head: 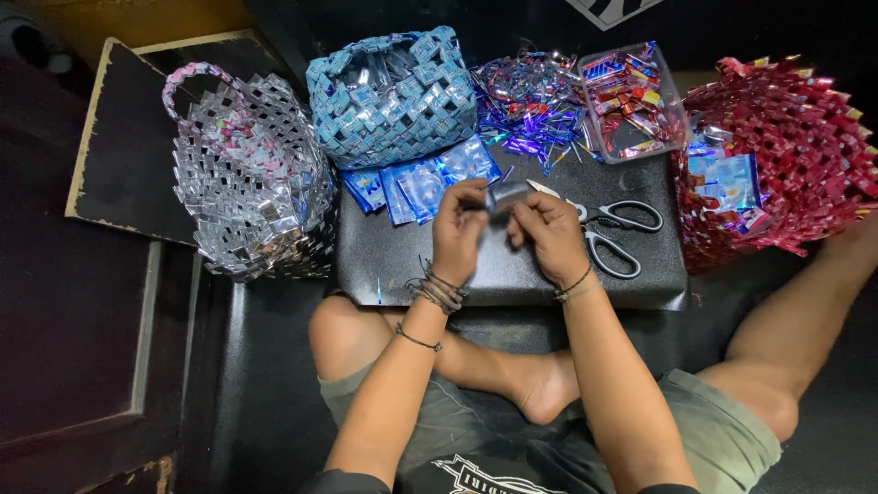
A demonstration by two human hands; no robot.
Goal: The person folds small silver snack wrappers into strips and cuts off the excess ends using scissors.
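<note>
The left hand (459, 230) and the right hand (549, 236) meet above a black board (512, 265) that lies across the person's crossed legs, and between them they hold a small silvery-blue foil strip (506, 195). The strip's long axis runs roughly left to right, 1 end under the left fingertips and the other toward the right thumb; it is blurred, so its folds cannot be made out. The fingers of both hands are curled and pressed together, pinching the strip from either end. Just beside the right hand, a pair of black-handled scissors (608, 230) lies on the board, handles to the right and blades pointing left, toward the strip. Flat blue wrappers (421, 186) rest at the board's far edge, in front of a woven blue basket (391, 96). To the left stands a woven silver basket (251, 174) with a pink handle; to the right, a woven red basket (796, 151) with blue wrappers in it. A heap of shiny purple foil scraps (529, 105) and a clear plastic tray (631, 101) of red wrappers sit behind the scissors. The floor around is dark and dimly lit.
</note>
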